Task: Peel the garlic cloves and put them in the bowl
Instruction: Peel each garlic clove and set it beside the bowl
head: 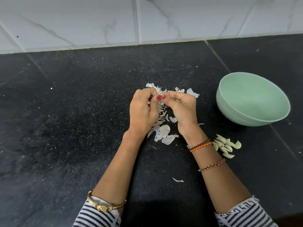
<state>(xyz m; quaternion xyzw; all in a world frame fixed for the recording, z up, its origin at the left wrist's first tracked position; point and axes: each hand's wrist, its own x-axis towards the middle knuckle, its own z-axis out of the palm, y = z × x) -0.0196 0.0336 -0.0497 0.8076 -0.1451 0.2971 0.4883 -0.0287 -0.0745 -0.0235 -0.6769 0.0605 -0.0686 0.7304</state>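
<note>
Nearest the camera, two striped black-and-white sleeves (96, 215) frame the bottom edge, a gold bangle (106, 206) sitting at the left cuff. Both forearms reach away over a black speckled stone counter (65, 128), matte and flecked with pale grit. On the right arm sit a copper chain bracelet (212, 164) and orange and brown braided threads (200, 145). Just right of that wrist lies a small cluster of peeled cloves (227, 145) — smooth, pale yellow, crescent-shaped, resting on the counter and not in the bowl. A lone curl of skin (177, 180) lies between the forearms.

Farther out, a scatter of papery white garlic skins (164, 131) spreads under and between the hands, thin and curled, partly hidden by them. Above it the left hand (144, 110) and right hand (182, 106) meet, fingers curled inward and thumb tips with red nails pressed close together, pinching a garlic clove (159, 91) of which only a ragged white bit shows past the fingertips.

To the right, well apart from the hands, stands a round mint-green bowl (255, 110) with a smooth matte wall; nothing shows inside. At the far edge, white marble-veined wall tiles (98, 22) rise from the counter.
</note>
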